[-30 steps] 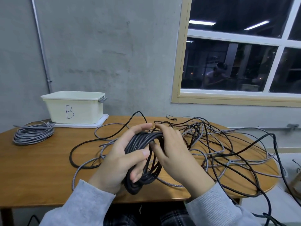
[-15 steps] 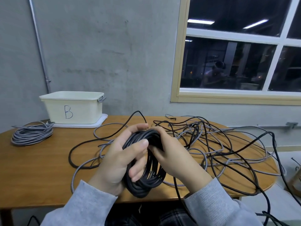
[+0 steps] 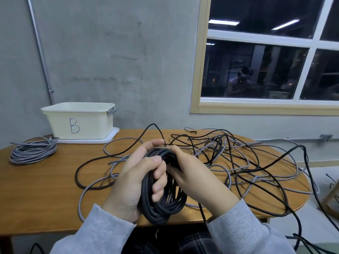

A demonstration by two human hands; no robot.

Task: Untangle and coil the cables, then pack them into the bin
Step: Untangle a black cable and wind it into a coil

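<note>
- A thin pipe (image 3: 41,57) runs down the grey concrete wall (image 3: 113,57) at ten o'clock, held by a clamp low on its run.
- A grey coil (image 3: 33,152) lies flat on the wooden table (image 3: 42,184) at nine o'clock, near the left edge.
- Just right of it, at ten o'clock, the cream bin (image 3: 78,121), marked "B", stands on a white lid (image 3: 108,139) against the wall; a grey latch shows at its right rim. What is inside the bin is hidden.
- The table top is warm brown with visible grain; its right end is rounded.
- At centre, the left hand (image 3: 135,182) grips a black coil (image 3: 163,191) held upright above the near table edge, thumb over the top of the loops and fingers curled through them.
- The right hand (image 3: 194,178) clasps the same coil from the other side, fingers tucked behind the top strands.
- Both sleeves (image 3: 102,233) are light grey knit.
- A loose black cable (image 3: 95,162) loops from the hands out towards eight o'clock and arches back up at twelve.
- From one to four o'clock a tangle (image 3: 238,162) of black and grey braided cables sprawls across the table, some strands hanging over the right edge to the floor.
- At two o'clock a window (image 3: 266,66) with a pale frame and white bars shows darkness and reflected ceiling lights.
</note>
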